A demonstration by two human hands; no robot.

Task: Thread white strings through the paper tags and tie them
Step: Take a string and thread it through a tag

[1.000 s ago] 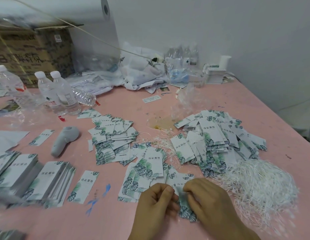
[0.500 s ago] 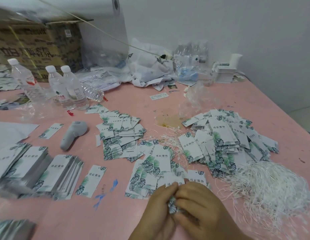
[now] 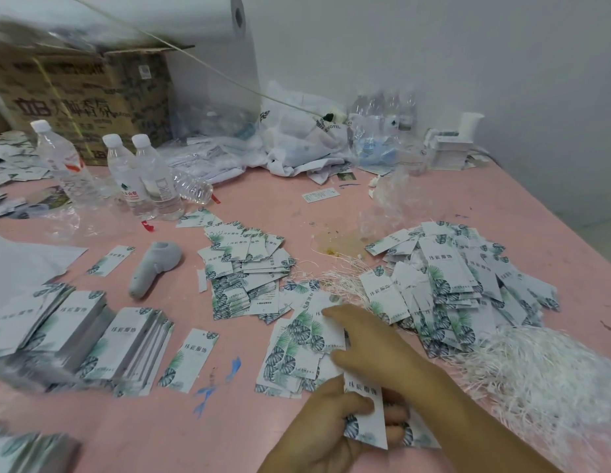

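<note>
On pink table (image 3: pixel 382 199): my left hand (image 3: pixel 326 425) grips small white leaf-printed paper tags (image 3: pixel 364 409); right hand (image 3: pixel 369 343) open, fingertips touching loose tag pile (image 3: pixel 297 339).

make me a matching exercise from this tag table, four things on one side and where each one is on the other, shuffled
Things:
1. left hand
2. right hand
3. pile of white strings
4. grey handheld device

Places:
A. lying on the pink table, between the tag stacks and the middle tag pile
B. reaching out over the loose tags at centre
C. heaped at the table's right edge
D. gripping a few paper tags near the bottom of the view

Pairs: 1-D, 2-B, 3-C, 4-A
</note>
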